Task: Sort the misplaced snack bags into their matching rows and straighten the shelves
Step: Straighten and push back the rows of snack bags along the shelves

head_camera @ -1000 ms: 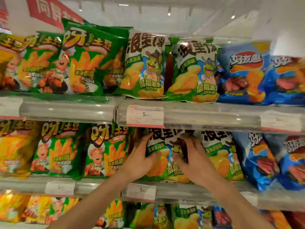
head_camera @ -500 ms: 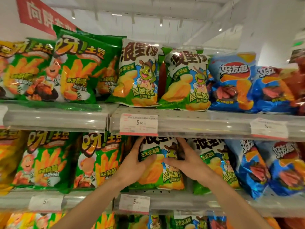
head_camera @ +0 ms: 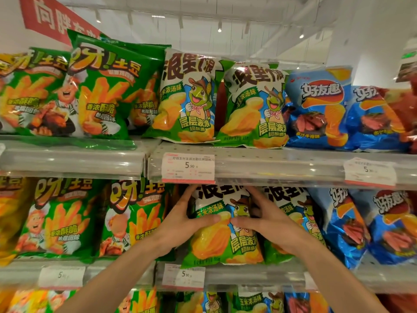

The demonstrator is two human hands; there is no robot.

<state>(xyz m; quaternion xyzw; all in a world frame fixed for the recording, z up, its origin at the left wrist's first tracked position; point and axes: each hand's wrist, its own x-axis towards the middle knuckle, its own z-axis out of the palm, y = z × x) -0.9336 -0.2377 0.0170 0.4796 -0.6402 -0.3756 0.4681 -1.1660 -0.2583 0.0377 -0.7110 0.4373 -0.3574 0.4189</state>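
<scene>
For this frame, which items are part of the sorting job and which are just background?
In play: left hand, right hand, frog chip bag gripped between them, middle shelf.
Background: red banner, price tag, blue chip bags, ceiling lights.

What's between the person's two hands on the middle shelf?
In the head view, a corn-soup chip bag, held between the left hand and right hand.
</scene>
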